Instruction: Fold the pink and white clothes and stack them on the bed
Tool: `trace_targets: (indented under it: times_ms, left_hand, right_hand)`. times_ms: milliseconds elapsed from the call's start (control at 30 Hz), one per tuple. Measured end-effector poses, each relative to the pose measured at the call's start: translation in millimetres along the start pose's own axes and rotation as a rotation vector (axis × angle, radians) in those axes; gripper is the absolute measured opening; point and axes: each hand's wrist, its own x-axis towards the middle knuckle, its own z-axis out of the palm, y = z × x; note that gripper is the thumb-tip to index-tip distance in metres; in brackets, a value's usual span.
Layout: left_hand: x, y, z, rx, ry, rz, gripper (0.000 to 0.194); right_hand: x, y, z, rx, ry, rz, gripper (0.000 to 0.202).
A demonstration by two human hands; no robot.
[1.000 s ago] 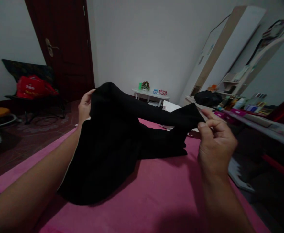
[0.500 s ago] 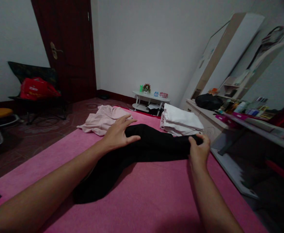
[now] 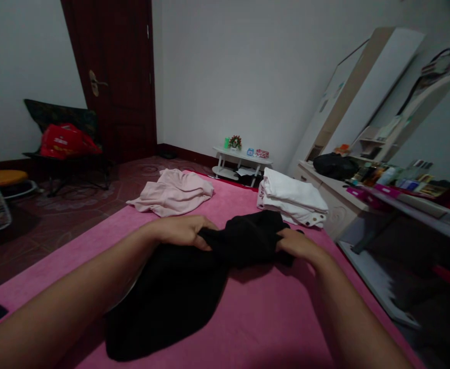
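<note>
Head view shows a black garment (image 3: 167,297) lying crookedly across the pink surface (image 3: 271,318), its wide part spread at the near left and its narrower part bunched towards the right. The left hand (image 3: 184,230) is partly curled, thumb and fingers closed around a fold about midway along the cloth. The right hand (image 3: 298,243) is bent into the bunched right end and seems to grip it, though some of its fingertips are hidden in the black folds.

The fabric looks light, limp and matte, so it should crease easily, bear firm handling and be unlikely to slip. Edges and doubled folds would give the surest hold; a pinch in the middle would gather it. Dark on dark, the layers are hard to tell apart.

A broad stretch of the pink surface shows to the right of the wide part, reaching to the right forearm. Far room is tighter: a rumpled pale pink garment (image 3: 177,192) lies beyond the left hand, and a folded white stack (image 3: 292,192) sits just beyond the bunched end, near the right edge. Along the left edge, the surface drops away to the tiled floor (image 3: 128,179).
</note>
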Motion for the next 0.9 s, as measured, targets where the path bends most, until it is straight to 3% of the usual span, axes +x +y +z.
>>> trace_targets:
  times_ms: [67,133,233,267,300,333,400,500,600,700,800,867,900]
  left_hand:
    - [-4,-8,-18.5,-0.175,0.122,-0.017,0.021]
    - [-3,-23,-37.8,-0.201,0.462,-0.021,0.029]
    - [1,-47,-56.5,0.153,1.039,-0.024,0.033]
    - [1,-53,-57.8,0.34,1.149,-0.018,0.036]
    - [2,-57,-56.1,0.517,1.188,-0.005,0.039]
    - [1,-60,-51.5,0.662,1.16,0.009,0.04]
    - [1,-63,-34.8,0.805,0.966,0.016,0.033]
    - [6,-66,-0.3,0.708,0.577,-0.06,0.031]
    - [14,-67,28.6,0.566,0.427,-0.113,0.048]
    - [17,-58,40.0,0.527,0.419,-0.008,0.039]
    - [6,-33,38.5,0.445,0.356,0.132,0.018]
    - [-8,-15,36.7,0.342,0.226,0.185,0.016]
    - [-15,-7,36.7,0.279,0.119,0.2,0.017]
  right_hand:
    - [6,-16,-22,0.305,0.064,-0.091,0.016]
    - [13,-32,-40,0.608,0.39,-0.228,0.025]
    - [22,-47,-47,0.719,0.989,-0.41,0.035]
    - [26,-49,-42,0.661,1.081,-0.447,0.035]
    - [30,-50,-33,0.589,1.088,-0.484,0.033]
    - [33,-50,-21,0.518,1.021,-0.529,0.031]
    - [41,-49,9,0.386,0.757,-0.638,0.037]
    - [49,-49,56,0.21,0.384,-0.773,0.062]
    - [52,-52,82,0.104,0.246,-0.784,0.057]
    - [45,-58,77,0.095,0.258,-0.764,0.04]
    - [15,-62,50,0.174,0.276,-0.699,0.029]
    - [-18,-63,28,0.262,0.14,-0.659,0.022]
    - [-35,-62,17,0.293,-0.03,-0.654,0.021]
